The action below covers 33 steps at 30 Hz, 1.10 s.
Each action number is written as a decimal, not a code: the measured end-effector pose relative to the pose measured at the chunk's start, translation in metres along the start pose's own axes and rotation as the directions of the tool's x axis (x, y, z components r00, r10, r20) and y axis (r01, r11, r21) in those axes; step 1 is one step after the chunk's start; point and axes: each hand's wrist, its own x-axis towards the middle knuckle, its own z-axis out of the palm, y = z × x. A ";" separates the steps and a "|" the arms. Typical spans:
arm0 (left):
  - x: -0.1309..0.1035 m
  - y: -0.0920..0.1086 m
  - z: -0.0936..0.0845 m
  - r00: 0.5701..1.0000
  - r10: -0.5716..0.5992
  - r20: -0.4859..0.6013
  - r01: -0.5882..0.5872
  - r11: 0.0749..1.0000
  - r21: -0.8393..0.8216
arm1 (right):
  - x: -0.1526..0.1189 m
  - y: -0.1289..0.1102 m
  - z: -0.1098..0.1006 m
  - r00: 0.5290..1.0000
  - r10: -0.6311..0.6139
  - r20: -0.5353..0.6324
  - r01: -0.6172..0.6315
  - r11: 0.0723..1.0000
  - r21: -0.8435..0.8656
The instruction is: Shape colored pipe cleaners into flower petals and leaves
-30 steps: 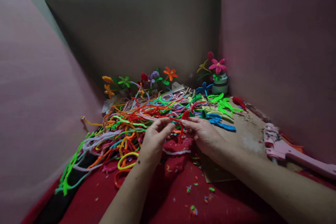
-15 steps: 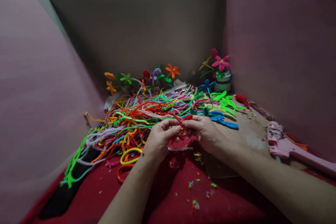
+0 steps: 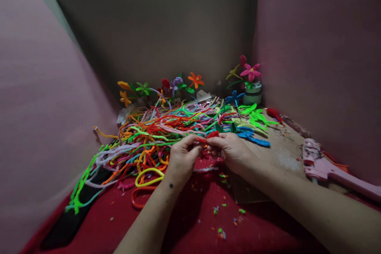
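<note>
Between my two hands is a red fuzzy pipe cleaner (image 3: 213,134), its looped end standing up above my right fingers. My left hand (image 3: 185,158) pinches one end of it between thumb and forefinger. My right hand (image 3: 231,150) is closed on the looped part, close against the left fingertips. Part of the pipe cleaner is hidden by the fingers. Just beyond my hands spreads a heap of many-coloured pipe cleaners (image 3: 172,124). Blue petal shapes (image 3: 257,141) lie beyond my right hand.
A pink glue gun (image 3: 327,168) lies at the right. Finished pipe-cleaner flowers, one pink (image 3: 251,72) in a small jar (image 3: 253,93), stand at the back. Coloured clippings (image 3: 220,232) dot the red cloth (image 3: 262,230). A black strip (image 3: 64,226) lies at left; pink panels rise at both sides.
The red end that stuck up near my left fingers is now bent down and pinched in them. My left hand has turned slightly; the right hand has barely moved.
</note>
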 end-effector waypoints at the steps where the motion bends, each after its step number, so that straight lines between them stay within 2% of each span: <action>1: -0.001 -0.002 0.001 0.995 0.103 -0.003 -0.102 0.989 0.108 | 0.001 0.001 -0.001 1.000 0.008 0.000 -0.008 1.000 0.010; 3: -0.004 -0.003 0.003 0.961 0.276 0.032 -0.272 0.912 0.305 | 0.002 0.002 -0.002 1.000 0.003 -0.002 -0.003 1.000 0.029; 5: -0.005 0.000 0.003 0.944 0.326 0.060 -0.324 0.870 0.371 | 0.004 0.002 -0.003 1.000 -0.020 0.002 0.020 0.999 0.050; 7: -0.004 0.004 0.001 0.973 0.232 0.008 -0.226 0.939 0.258 | 0.004 0.001 -0.003 0.999 -0.035 0.010 0.034 0.997 0.069; 9: -0.001 0.009 -0.002 1.000 0.024 -0.012 -0.023 0.999 0.031 | 0.003 -0.001 -0.002 0.999 -0.039 0.019 0.037 0.996 0.075; 11: 0.002 0.011 -0.006 0.984 -0.162 0.075 0.172 0.972 -0.162 | 0.000 -0.003 0.000 0.998 -0.046 0.039 0.043 0.998 0.054; 12: 0.003 0.011 -0.008 0.968 -0.211 0.139 0.237 0.946 -0.219 | -0.001 -0.004 0.001 0.997 -0.054 0.046 0.053 0.998 0.030; 15: 0.004 0.010 -0.012 0.932 -0.247 0.266 0.321 0.902 -0.288 | -0.005 -0.006 0.003 0.993 -0.103 0.062 0.108 0.990 -0.093; 18: 0.004 0.009 -0.013 0.912 -0.281 0.298 0.363 0.891 -0.274 | -0.008 -0.007 0.004 0.985 -0.156 0.079 0.170 0.965 -0.202; 20: 0.004 0.011 -0.012 0.904 -0.312 0.291 0.378 0.902 -0.208 | -0.010 -0.006 0.005 0.980 -0.183 0.076 0.197 0.948 -0.249; 22: 0.002 0.012 -0.010 0.935 -0.276 0.224 0.291 0.956 -0.036 | -0.010 -0.004 0.005 0.977 -0.209 0.046 0.213 0.936 -0.280; 23: 0.001 0.013 -0.007 0.964 -0.206 0.167 0.188 0.975 0.115 | -0.010 -0.003 0.005 0.976 -0.218 0.028 0.216 0.932 -0.292; 24: -0.001 0.013 -0.004 0.988 -0.099 0.116 0.059 0.951 0.304 | -0.010 -0.002 0.004 0.975 -0.221 0.010 0.213 0.930 -0.298; 25: -0.004 0.013 -0.001 0.996 0.029 0.087 -0.069 0.861 0.503 | -0.009 -0.001 0.004 0.977 -0.211 -0.008 0.199 0.934 -0.298; 27: -0.009 0.013 0.006 0.958 0.256 0.128 -0.253 0.549 0.797 | -0.008 0.002 0.004 0.986 -0.160 -0.038 0.145 0.956 -0.254; 28: -0.011 0.012 0.009 0.932 0.320 0.174 -0.299 0.402 0.865 | -0.007 0.002 0.004 0.990 -0.129 -0.049 0.116 0.970 -0.212; 29: -0.013 0.012 0.011 0.909 0.361 0.210 -0.325 0.298 0.898 | -0.006 0.003 0.004 0.993 -0.099 -0.059 0.089 0.983 -0.163; 30: -0.014 0.011 0.012 0.893 0.386 0.231 -0.341 0.243 0.908 | -0.005 0.003 0.004 0.995 -0.073 -0.067 0.065 0.991 -0.116; 31: -0.014 0.010 0.013 0.887 0.400 0.231 -0.344 0.239 0.908 | -0.003 0.004 0.004 0.996 -0.051 -0.069 0.046 0.996 -0.074; 32: -0.013 0.009 0.012 0.890 0.406 0.205 -0.337 0.286 0.897 | -0.002 0.004 0.004 0.997 -0.035 -0.065 0.032 0.999 -0.043; 33: -0.011 0.008 0.010 0.904 0.399 0.152 -0.315 0.383 0.868 | -0.001 0.003 0.003 0.998 -0.025 -0.055 0.024 1.000 -0.020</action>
